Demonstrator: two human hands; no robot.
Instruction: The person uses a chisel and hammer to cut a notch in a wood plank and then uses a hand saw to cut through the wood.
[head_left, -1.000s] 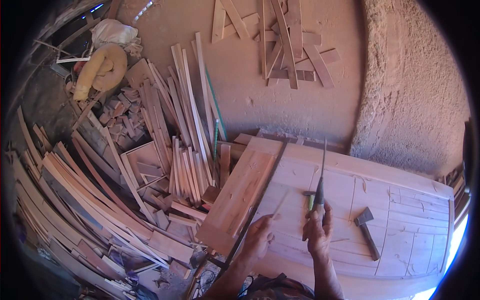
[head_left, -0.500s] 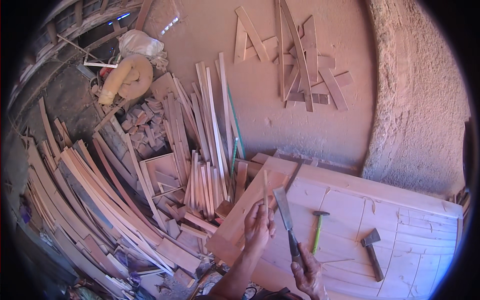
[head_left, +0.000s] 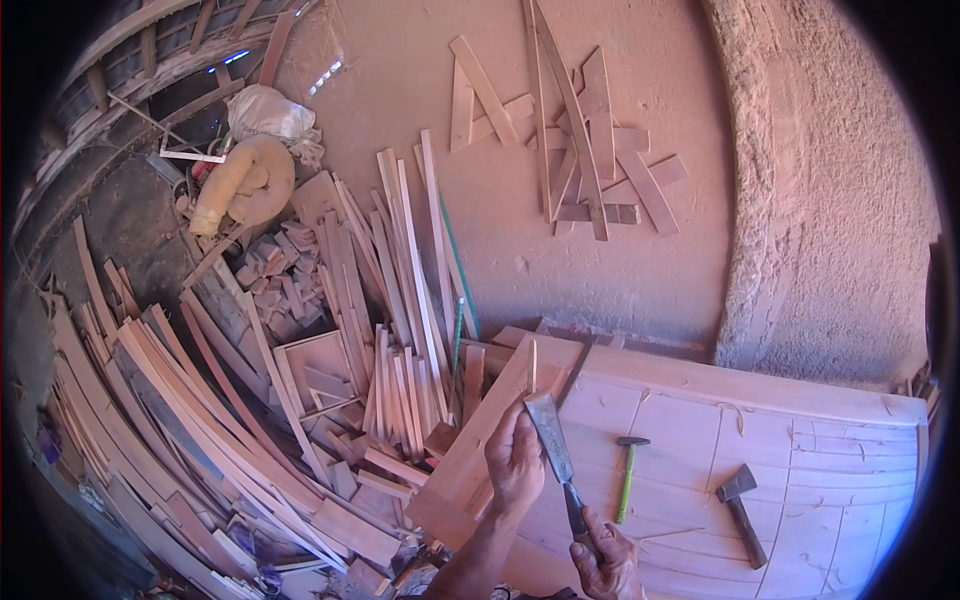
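A thin wooden stick (head_left: 533,365) stands upright in my left hand (head_left: 515,465), whose fingers are closed round its lower part. My right hand (head_left: 607,560) grips the dark handle of a wide, flat chisel (head_left: 551,440). The chisel slants up to the left, with its broad end beside the stick just above my left fingers; I cannot tell if the edge touches the wood. Below both hands lies a large wooden panel (head_left: 680,430) with grooved lines. To the right on it rest a hammer (head_left: 627,480) with a green handle and a small hatchet-like tool (head_left: 743,510).
Long wooden strips (head_left: 215,410) fill the left side, with upright sticks (head_left: 405,270) leaning on the wall. Offcut blocks (head_left: 285,280) are heaped behind them, near a coiled yellow hose (head_left: 245,185). Flat wooden templates (head_left: 600,150) hang on the wall. Curled shavings lie on the panel.
The chisel has moved left and tilted more, bringing its blade up against or close to the stick. My left hand still holds the stick. The whole view has shifted slightly.
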